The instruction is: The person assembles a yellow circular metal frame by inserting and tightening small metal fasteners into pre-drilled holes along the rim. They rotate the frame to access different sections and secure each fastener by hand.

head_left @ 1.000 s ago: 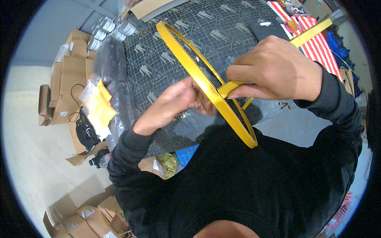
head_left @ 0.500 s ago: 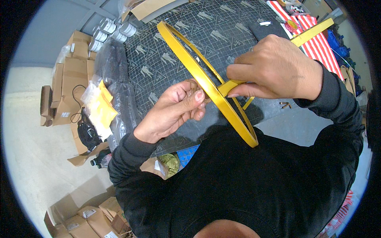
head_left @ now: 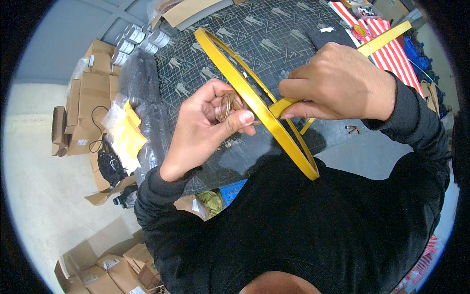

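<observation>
Head view: the right hand (head_left: 340,83) pinches a yellow strip (head_left: 382,41) against the yellow hoop (head_left: 254,100), held tilted above the dark cutting mat (head_left: 274,34). The left hand (head_left: 205,122) curls closed around a brown cord coil (head_left: 227,104), just beside the hoop's rim.

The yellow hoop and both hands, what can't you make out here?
- Head view: the small brownish coil in the left hand is half covered by the fingers; its kind is unclear.
- Where the yellow hoop meets the yellow strip, the right hand hides the joint.
- The small dark bits on the mat are too small to identify.
</observation>
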### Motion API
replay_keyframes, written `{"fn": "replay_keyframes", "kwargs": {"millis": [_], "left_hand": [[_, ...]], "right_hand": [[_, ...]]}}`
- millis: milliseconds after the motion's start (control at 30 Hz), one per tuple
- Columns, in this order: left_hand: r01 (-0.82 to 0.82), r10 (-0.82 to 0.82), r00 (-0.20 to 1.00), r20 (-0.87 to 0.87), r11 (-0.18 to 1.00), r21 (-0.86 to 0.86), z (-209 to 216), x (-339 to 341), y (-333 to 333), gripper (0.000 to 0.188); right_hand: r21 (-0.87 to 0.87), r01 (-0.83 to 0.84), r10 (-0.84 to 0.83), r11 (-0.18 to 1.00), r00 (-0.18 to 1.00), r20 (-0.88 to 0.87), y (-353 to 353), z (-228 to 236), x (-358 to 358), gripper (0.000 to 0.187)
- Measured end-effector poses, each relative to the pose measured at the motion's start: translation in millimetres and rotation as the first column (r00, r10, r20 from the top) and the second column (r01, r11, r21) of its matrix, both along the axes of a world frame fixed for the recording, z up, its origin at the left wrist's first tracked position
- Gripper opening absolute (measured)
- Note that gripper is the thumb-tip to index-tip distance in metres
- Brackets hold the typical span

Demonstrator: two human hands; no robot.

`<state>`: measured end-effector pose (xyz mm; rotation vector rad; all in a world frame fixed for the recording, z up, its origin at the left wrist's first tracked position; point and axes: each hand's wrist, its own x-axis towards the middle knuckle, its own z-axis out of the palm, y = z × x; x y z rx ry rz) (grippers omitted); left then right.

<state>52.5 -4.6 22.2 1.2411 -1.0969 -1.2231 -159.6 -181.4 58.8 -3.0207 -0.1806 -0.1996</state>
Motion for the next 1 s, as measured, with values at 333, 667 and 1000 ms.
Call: {"fn": "replay_keyframes", "kwargs": {"millis": [333, 667, 1000], "left_hand": [[0.299, 0.191, 0.623, 0.759, 0.838, -0.457, 19, 4, 4, 0.035], [0.627, 0.447, 0.331, 0.831, 0.553, -0.548, 21, -7, 9, 0.028], [0.705, 0.367, 0.189, 0.911, 0.595, -0.387, 33, -5, 18, 0.029]], "right_hand": [[0.003, -0.011, 0.011, 1.0, 1.0, 0.009, 2, 3, 2, 0.032], [0.027, 0.061, -0.059, 0.998, 0.996, -0.068, 10, 7, 7, 0.034], [0.002, 0.052, -0.051, 0.999, 0.996, -0.066, 17, 10, 10, 0.034]]}}
